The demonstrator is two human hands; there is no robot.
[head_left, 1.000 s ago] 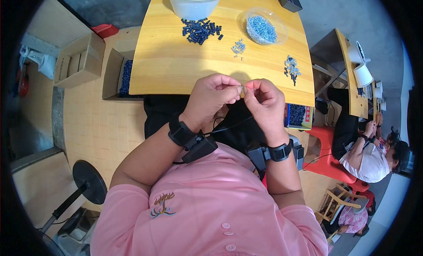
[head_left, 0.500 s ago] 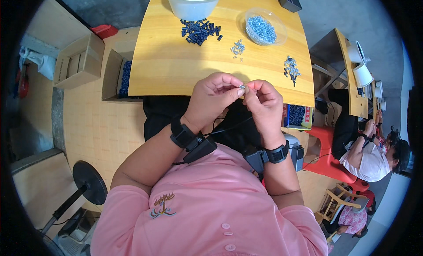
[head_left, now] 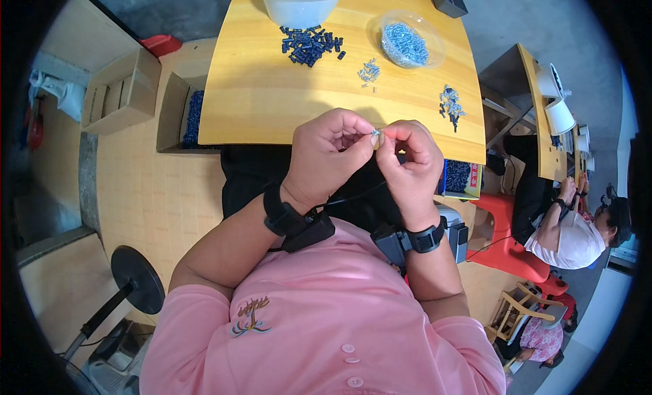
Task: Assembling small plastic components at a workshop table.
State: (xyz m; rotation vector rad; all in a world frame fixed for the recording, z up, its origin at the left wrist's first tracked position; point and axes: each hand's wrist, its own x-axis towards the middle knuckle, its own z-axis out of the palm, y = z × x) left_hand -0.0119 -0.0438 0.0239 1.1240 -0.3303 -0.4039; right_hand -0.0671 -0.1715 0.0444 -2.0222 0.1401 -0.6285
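My left hand [head_left: 331, 148] and my right hand [head_left: 410, 160] meet just over the table's near edge. Between their fingertips is a tiny silvery metal part [head_left: 375, 132], pinched from both sides; its exact shape is too small to make out. Beyond my hands on the wooden table [head_left: 251, 89] lie a heap of short black plastic pieces [head_left: 309, 45], a small scatter of silvery metal pieces [head_left: 369, 72] and, at the right, a pile of mixed silvery and black pieces [head_left: 450, 104].
A white tub [head_left: 299, 9] of black pieces and a clear round bowl [head_left: 407, 43] of small metal parts stand at the back. Boxes of dark pieces flank the table, one cardboard box [head_left: 173, 116] at left. A co-worker [head_left: 567, 239] sits at another table, right.
My fingertips have shifted very slightly, still pinched on the small metal part. The view has moved a little, and the co-worker at right has moved a little.
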